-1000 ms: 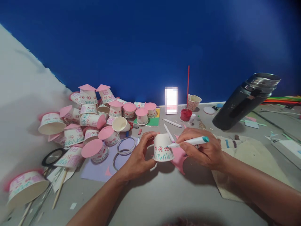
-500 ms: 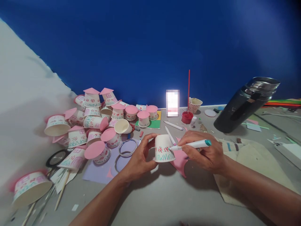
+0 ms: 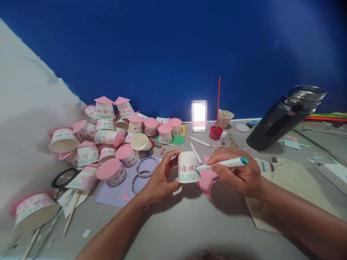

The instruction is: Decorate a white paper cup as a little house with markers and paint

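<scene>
An upside-down white paper cup (image 3: 187,160) is gripped at its left side by my left hand (image 3: 164,177). Red flower marks circle its middle, with green grass strokes near the rim below. In my right hand (image 3: 238,171) is a white marker (image 3: 226,164) with a green end, its tip touching or very near the cup's right side. Behind the cup lies a second white marker (image 3: 196,153), and a pink paper scrap (image 3: 207,182) rests beneath and to the right.
Decorated cups with pink paper roofs (image 3: 108,169) pile up at the left. Tape rings (image 3: 146,168) lie on purple paper (image 3: 108,196). A dark flask (image 3: 282,119) stands at the right by a beige cloth (image 3: 295,195). A red paint pot (image 3: 215,133) sits behind.
The marker's green end has shifted slightly right and up, and its tip stays by the cup's right side. The whole view has moved a little; the left hand keeps its hold.
</scene>
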Demonstrator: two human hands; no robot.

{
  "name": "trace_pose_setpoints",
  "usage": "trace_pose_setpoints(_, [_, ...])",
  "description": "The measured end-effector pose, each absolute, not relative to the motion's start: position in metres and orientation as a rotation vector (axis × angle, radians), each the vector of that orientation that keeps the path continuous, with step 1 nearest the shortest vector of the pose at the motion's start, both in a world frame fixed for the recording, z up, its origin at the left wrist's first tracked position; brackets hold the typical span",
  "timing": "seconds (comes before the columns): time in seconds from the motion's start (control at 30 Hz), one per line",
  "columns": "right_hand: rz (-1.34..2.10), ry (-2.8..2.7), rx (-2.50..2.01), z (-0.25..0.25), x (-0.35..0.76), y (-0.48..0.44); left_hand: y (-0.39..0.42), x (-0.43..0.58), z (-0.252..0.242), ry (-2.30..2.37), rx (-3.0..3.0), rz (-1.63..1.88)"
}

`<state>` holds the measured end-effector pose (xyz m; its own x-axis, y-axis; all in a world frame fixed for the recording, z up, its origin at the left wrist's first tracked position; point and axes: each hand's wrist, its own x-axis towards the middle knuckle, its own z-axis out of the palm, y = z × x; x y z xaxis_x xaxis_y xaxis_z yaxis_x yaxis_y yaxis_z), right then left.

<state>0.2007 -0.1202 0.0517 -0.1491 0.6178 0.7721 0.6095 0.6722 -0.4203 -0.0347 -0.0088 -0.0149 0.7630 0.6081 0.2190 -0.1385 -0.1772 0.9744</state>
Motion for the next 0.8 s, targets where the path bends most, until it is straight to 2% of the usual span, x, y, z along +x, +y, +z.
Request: trace_pose_setpoints(0.8, [0.033,-1.818,-0.932,0.0520,0.1974,-0.1208,-0.0099,-0.0355,-0.0152,0.375,1.661,0.698])
